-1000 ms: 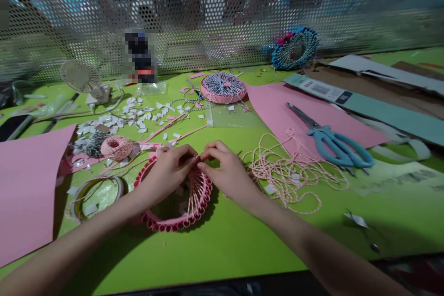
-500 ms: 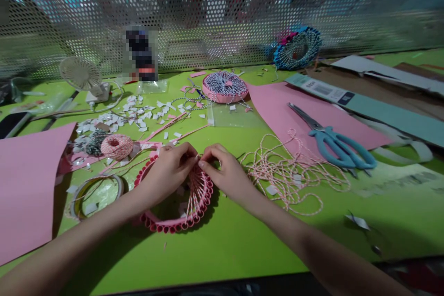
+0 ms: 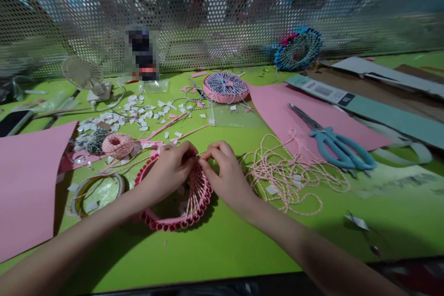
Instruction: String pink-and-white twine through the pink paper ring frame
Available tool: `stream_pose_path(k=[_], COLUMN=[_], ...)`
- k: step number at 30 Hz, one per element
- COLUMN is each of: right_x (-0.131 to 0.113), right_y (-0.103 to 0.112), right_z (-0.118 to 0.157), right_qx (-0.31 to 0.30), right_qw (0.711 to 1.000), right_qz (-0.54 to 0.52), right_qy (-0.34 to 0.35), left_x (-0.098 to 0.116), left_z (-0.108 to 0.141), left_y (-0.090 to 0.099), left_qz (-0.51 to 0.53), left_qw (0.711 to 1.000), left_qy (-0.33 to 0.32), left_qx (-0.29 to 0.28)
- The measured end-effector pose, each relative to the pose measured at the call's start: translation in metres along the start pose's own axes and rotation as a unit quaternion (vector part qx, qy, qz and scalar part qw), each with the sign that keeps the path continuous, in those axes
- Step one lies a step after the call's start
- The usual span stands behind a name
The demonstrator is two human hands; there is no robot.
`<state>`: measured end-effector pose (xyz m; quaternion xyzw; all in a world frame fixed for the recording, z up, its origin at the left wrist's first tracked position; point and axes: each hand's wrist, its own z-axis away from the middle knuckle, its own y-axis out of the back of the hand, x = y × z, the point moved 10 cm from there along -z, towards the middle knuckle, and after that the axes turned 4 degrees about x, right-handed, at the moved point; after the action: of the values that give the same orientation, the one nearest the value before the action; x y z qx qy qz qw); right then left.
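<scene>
A ring of rolled pink paper loops (image 3: 166, 226) lies on the green table, with pink-and-white string (image 3: 194, 194) strung across its right part. My left hand (image 3: 173, 164) reaches over the ring, its fingers pinched at the upper right rim. Right beside it, my right hand (image 3: 225, 175) pinches at the same spot, the fingertips nearly touching. The string runs up to both sets of fingertips; what exactly each pinches is mostly hidden. A loose tangle of the same string (image 3: 277, 173) lies right of my right hand.
Blue-handled scissors (image 3: 333, 145) rest on pink paper (image 3: 270, 101). A tape roll (image 3: 121, 187), a string ball (image 3: 118, 145), white scraps (image 3: 132, 111) and a small fan (image 3: 81, 74) are at left. Behind lie a finished pink disc (image 3: 225, 95) and a blue one (image 3: 298, 51).
My right hand has turned slightly, with its fingers a little higher and nearer the left hand's fingertips. My left hand and the ring have hardly moved.
</scene>
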<state>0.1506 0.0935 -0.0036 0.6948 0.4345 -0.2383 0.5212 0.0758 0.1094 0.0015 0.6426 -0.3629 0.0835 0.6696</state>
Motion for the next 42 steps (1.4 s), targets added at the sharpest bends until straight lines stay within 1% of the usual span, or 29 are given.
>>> stream_pose_path(k=[4,6,9,12,15,18,23,27,30,34,37,40,42], right_x=[0.000,-0.001,-0.002,0.008,0.020,0.028,0.032,0.032,0.026,0.009,0.001,0.000,-0.003], right_y=[0.000,0.000,0.005,0.006,-0.004,-0.012,-0.018,-0.019,-0.014,-0.006,-0.006,-0.009,-0.013], right_z=[0.001,0.000,-0.003,-0.008,-0.010,-0.010,-0.009,-0.008,-0.008,-0.006,-0.003,-0.002,-0.002], right_qx=[0.001,-0.009,-0.008,-0.021,-0.058,-0.081,-0.106,-0.105,-0.087,-0.056,-0.040,-0.034,-0.042], right_qw=[1.000,1.000,0.999,0.997,0.990,0.984,0.976,0.977,0.986,0.997,0.999,0.998,0.995], right_qz=[-0.020,-0.027,-0.040,-0.070,-0.102,-0.119,-0.141,-0.126,-0.084,-0.014,0.024,0.059,0.089], right_qy=[-0.008,0.000,0.007,-0.029,-0.073,-0.104,-0.129,-0.134,-0.114,-0.049,-0.004,0.012,0.030], left_x=[-0.001,-0.001,0.000,0.000,-0.001,-0.002,-0.001,-0.002,-0.001,-0.002,-0.004,-0.006,-0.005], left_z=[0.000,0.000,0.000,0.000,0.000,0.000,0.000,0.000,0.000,0.001,0.002,0.002,0.002], left_y=[-0.001,-0.001,-0.001,-0.001,-0.002,-0.003,-0.002,-0.003,-0.003,0.000,0.000,-0.001,-0.003], left_qz=[0.009,0.011,0.018,0.023,0.025,0.030,0.028,0.030,0.040,0.046,0.016,-0.019,-0.042], left_qw=[1.000,1.000,1.000,1.000,1.000,0.999,0.999,0.999,0.999,0.999,1.000,1.000,0.999], left_qy=[0.003,0.004,0.003,0.002,0.004,0.005,0.000,-0.001,-0.008,-0.010,-0.003,0.000,-0.004], left_qx=[-0.005,-0.007,-0.008,-0.012,-0.019,-0.022,-0.024,-0.031,-0.027,-0.010,-0.005,-0.009,-0.011])
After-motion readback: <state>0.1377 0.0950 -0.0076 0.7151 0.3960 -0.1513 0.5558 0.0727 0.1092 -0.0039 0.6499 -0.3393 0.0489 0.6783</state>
